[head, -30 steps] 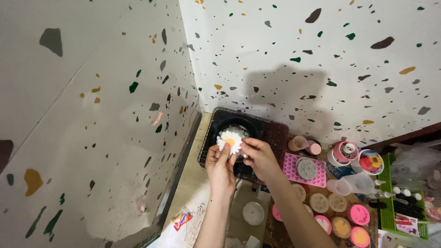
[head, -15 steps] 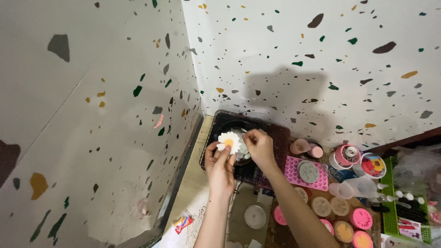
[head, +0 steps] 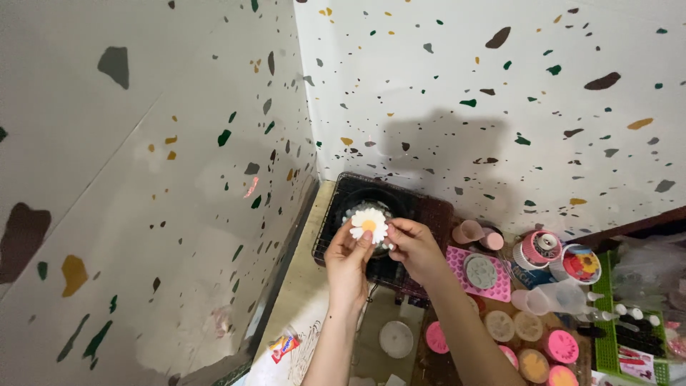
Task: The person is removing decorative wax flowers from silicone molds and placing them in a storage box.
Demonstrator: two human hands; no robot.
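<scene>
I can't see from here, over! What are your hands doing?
Left hand and right hand both pinching the daisy. Daisy held over the black stove. Nothing between hands and daisy.

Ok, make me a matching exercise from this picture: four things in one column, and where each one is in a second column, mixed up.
Things:
1. white daisy-shaped piece with a yellow centre
2. pink silicone mould tray
3. green plastic basket
4. round white lid

Places:
A. far right edge of the table
B. below the left hand, near the bottom of the view
C. between the fingertips of both hands, over the black stove
D. just right of the right hand

Pairs: 1-C, 2-D, 3-A, 4-B
</scene>
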